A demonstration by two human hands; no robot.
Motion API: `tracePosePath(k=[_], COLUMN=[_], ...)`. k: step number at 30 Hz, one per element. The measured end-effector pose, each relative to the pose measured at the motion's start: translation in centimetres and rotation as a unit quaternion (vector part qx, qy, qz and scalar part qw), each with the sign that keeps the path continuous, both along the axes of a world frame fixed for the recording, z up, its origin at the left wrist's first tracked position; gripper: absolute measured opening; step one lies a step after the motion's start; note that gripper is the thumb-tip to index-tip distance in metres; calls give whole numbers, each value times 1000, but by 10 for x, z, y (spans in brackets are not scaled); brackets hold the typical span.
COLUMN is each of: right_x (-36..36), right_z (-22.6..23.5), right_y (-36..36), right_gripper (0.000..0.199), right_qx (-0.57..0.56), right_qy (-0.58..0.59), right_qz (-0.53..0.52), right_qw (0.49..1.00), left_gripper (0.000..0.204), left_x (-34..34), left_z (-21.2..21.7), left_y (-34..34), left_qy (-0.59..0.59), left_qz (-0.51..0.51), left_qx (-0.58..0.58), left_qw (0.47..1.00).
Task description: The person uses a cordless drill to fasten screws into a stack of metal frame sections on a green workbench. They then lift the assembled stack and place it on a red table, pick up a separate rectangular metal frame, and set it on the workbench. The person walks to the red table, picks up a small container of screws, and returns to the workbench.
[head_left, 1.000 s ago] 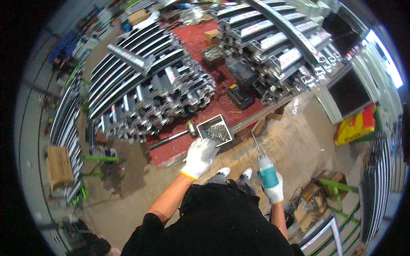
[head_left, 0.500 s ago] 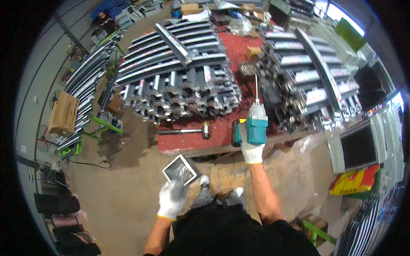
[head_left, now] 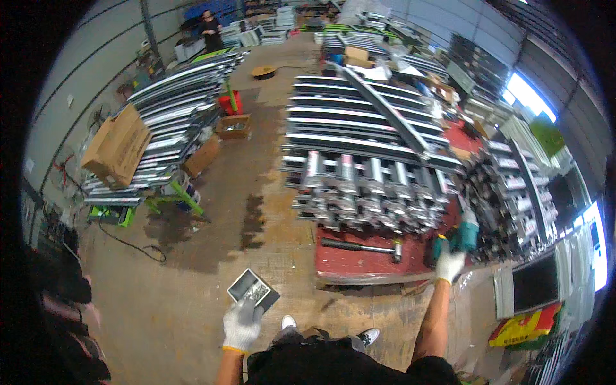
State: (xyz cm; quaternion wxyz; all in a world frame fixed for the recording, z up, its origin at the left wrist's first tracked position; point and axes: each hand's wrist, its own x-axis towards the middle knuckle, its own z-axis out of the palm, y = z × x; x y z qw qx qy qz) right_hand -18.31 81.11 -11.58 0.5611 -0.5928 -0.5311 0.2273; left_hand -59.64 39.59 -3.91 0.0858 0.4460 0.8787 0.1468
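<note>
My left hand point(head_left: 242, 326), in a white work glove, grips a square dark box with a pale rim point(head_left: 239, 285). Small shiny metal pieces, too small to name, lie inside it. My right hand point(head_left: 451, 263), gloved too, is wrapped round the handle of a teal cordless drill point(head_left: 470, 232) over the table's right part. The drill points away from me, and its bit is hard to make out. To its left, a hammer point(head_left: 359, 246) with a black grip lies along the red table's point(head_left: 346, 269) near edge. Behind the hammer rises a stack of metal profiles point(head_left: 366, 173).
Another profile stack point(head_left: 507, 186) stands right of the drill. On the left, a green-legged rack point(head_left: 192, 96) carries more profiles and a cardboard box point(head_left: 120, 146). A cable point(head_left: 131, 242) crosses the floor. A person point(head_left: 209, 29) stands far back left.
My view has swung left and up, so the table and stacks sit farther right. Both hands keep their hold on the box and drill.
</note>
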Motion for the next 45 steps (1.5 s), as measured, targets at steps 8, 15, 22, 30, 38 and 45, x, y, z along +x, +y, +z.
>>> tracePosePath(k=[8, 15, 22, 30, 38, 45], right_x=[-56, -181, -316, -432, -510, -616], right_z=[-69, -199, -205, -154, -135, -115], right_y=[-166, -217, -137, -32, 10, -32], right_gripper=[21, 25, 26, 27, 28, 28], right_qx=[-308, -630, -665, -602, -619, -718], right_qy=[-16, -222, -180, -127, -34, 22], right_qz=[66, 339, 289, 245, 65, 5], right_qw=[949, 663, 665, 749, 782, 696], left_gripper=[23, 21, 24, 25, 29, 30], left_x=[-175, -296, -405, -476, -469, -441], left_z=[15, 3, 7, 12, -25, -54], left_y=[32, 135, 307, 549, 823, 999], left_qy=[21, 30, 29, 21, 35, -6], left_qz=[10, -32, -91, -205, -397, -468], left_qx=[-36, 57, 41, 81, 103, 69], left_qw=[999, 997, 995, 975, 911, 881])
